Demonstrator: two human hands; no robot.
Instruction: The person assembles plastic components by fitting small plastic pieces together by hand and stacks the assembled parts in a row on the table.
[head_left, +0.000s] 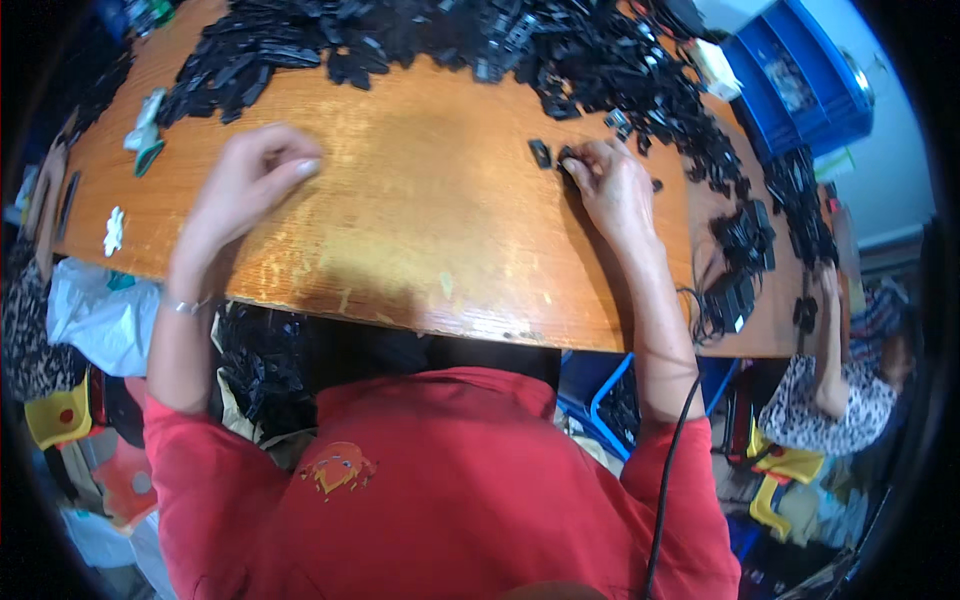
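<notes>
Small black part [568, 158] — matte (rectangular) — under right hand [612, 185]

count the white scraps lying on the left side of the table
2: one white scrap near the left edge, one larger white scrap farther up beside the black pile. More may be hidden.

Left hand [250, 180] raised, fingers loosely curled (grip empty), right hand [610, 185] pinching, forearm outstretched
</notes>
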